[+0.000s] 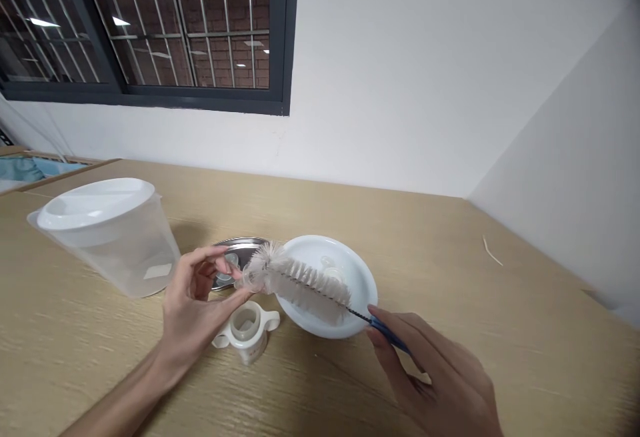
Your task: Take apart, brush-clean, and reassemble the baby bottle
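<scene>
My right hand (pixel 435 370) is closed around the blue handle of a bottle brush (pixel 310 290) with white bristles and a twisted wire stem. The brush points left, its bristles above a white bowl (pixel 367 283). At the brush's tip my left hand (pixel 197 297) pinches a small clear piece (pixel 253 280), partly hidden by bristles and fingers, so its exact kind does not show. Below my left hand stands a white two-handled cup (pixel 250 343), its opening facing up. Behind the fingers lies a shiny metal plate (pixel 245 243) with a clear round part (pixel 226 273) on it.
A translucent plastic pitcher (pixel 115 243) with a white lid stands at the left on the wooden table (pixel 420 243). Clear pieces (pixel 333 270) lie in the bowl. A thin pale strip (pixel 493 251) rests at the right. Wall and barred window rise behind.
</scene>
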The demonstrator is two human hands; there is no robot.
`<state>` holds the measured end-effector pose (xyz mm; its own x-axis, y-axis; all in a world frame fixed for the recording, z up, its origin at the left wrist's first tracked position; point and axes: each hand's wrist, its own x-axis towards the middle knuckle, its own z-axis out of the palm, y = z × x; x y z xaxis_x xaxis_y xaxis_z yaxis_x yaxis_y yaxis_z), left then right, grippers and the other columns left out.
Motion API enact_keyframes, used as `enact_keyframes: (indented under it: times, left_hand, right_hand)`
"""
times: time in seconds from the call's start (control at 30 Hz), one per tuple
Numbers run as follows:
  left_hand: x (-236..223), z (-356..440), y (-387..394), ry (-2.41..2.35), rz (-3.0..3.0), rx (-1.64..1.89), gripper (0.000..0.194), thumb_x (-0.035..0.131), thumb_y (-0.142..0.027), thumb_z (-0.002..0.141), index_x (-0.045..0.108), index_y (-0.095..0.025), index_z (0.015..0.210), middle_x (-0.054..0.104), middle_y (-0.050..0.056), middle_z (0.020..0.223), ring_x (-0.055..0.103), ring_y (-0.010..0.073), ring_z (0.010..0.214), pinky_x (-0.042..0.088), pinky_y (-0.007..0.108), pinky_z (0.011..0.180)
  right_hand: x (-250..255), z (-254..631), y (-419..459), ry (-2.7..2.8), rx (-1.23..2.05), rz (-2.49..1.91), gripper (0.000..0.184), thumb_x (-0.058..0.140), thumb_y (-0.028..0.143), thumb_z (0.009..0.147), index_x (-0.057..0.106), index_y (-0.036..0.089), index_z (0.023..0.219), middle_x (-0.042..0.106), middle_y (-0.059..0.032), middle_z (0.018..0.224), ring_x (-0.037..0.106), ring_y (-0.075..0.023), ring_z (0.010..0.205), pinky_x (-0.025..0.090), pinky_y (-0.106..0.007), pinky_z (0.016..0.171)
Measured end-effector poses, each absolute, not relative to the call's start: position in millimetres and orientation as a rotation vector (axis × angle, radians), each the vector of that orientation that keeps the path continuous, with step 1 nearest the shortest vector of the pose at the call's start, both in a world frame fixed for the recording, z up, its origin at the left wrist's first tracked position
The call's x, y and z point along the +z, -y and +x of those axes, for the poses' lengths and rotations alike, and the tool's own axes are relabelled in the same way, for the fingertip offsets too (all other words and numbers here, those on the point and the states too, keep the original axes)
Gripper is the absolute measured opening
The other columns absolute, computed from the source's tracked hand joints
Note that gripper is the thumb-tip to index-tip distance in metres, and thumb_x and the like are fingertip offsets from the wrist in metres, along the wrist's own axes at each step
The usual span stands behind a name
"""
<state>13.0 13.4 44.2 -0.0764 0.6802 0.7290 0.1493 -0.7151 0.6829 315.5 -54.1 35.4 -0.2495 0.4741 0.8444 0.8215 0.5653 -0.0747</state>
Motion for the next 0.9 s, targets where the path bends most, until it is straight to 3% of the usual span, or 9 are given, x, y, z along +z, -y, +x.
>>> enact_keyframes:
  times: [0.27,0.4,0.53,0.7,0.9]
  left_hand:
    - [43,14,-14,-0.888,1.827,1.843,0.068,0.087,-0.003,0.064,0.058,-0.025,0.122,0.058,-0.002,0.092,0.067,0.0136,0.081,0.059,0.029,0.079]
    - [43,14,-14,-0.944,1.83,1.851,0.067,0.088,-0.005,0.064,0.059,-0.025,0.121,0.059,-0.003,0.091,0.067,0.0137,0.081,0.059,0.029,0.079]
    - [45,15,-14,-0.957,1.838,1.851,0.067,0.088,-0.006,0.065,0.059,-0.025,0.121,0.059,-0.002,0.09,0.066,0.0134,0.08,0.059,0.029,0.079]
    - [47,15,-14,-0.941,1.851,1.855,0.063,0.086,-0.008,0.068,0.059,-0.025,0.122,0.06,-0.002,0.09,0.065,0.0113,0.08,0.057,0.025,0.078]
    - [47,17,-14,-0.969,1.79,1.846,0.065,0.09,-0.011,0.064,0.06,-0.025,0.119,0.06,-0.003,0.088,0.066,0.012,0.077,0.058,0.027,0.077]
  right_hand:
    - [34,316,52,1.878,-0.56,-1.067,0.026,0.07,0.011,0.089,0.067,0.014,0.115,0.075,-0.0046,0.091,0.07,-0.0111,0.078,0.054,-0.022,0.074]
    - [38,318,53,1.808,-0.628,-1.13,0.022,0.069,0.013,0.09,0.068,0.016,0.112,0.074,-0.0023,0.084,0.069,-0.0103,0.07,0.053,-0.021,0.07]
    - [44,313,57,1.781,-0.48,-1.225,0.013,0.062,0.022,0.096,0.068,0.017,0.106,0.072,-0.002,0.078,0.067,-0.0114,0.063,0.054,-0.021,0.063]
    - [37,307,60,1.833,-0.407,-1.164,0.018,0.063,0.021,0.094,0.066,0.02,0.112,0.073,-0.0009,0.085,0.063,-0.0087,0.056,0.051,-0.02,0.054]
    - [29,304,58,1.839,-0.4,-1.152,0.022,0.064,0.017,0.093,0.065,0.019,0.116,0.073,-0.0023,0.09,0.068,-0.0094,0.066,0.054,-0.02,0.064]
